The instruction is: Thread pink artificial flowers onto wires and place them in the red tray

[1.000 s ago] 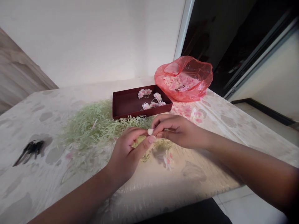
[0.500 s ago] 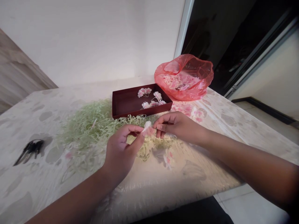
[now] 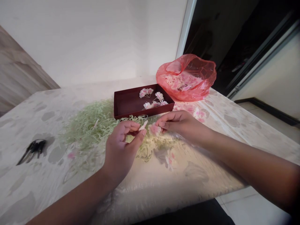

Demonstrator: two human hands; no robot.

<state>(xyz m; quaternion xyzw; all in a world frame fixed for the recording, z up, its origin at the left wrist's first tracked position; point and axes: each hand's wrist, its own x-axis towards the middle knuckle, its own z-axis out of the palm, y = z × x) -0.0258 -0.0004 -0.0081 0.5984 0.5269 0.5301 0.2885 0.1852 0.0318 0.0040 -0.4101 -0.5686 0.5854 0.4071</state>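
My left hand [image 3: 124,140] pinches a small white petal piece [image 3: 143,126] between thumb and fingers. Just to its right, my right hand [image 3: 175,122] is closed on a pink-and-white artificial flower [image 3: 154,129], held by its back or stem; that grip is partly hidden by the fingers. A narrow gap parts the two pieces. Beneath and behind my hands spreads a heap of pale green shredded filler [image 3: 93,122]. Behind it, a dark maroon box [image 3: 131,113] stands with several pink-and-white artificial flowers [image 3: 148,92] inside, mostly toward its right end.
A translucent red plastic bag [image 3: 197,95] holding many petals rests behind the box's right side. More pink flowers [image 3: 199,115] lie near it. At the left is a bunch of keys [image 3: 34,148]. A patterned cover [image 3: 150,193] spreads over the table, with a wall behind.
The white petal piece and the pink flower, together between my hands before, are now apart. My right hand has shifted slightly up with the flower, and the view has shifted slightly.
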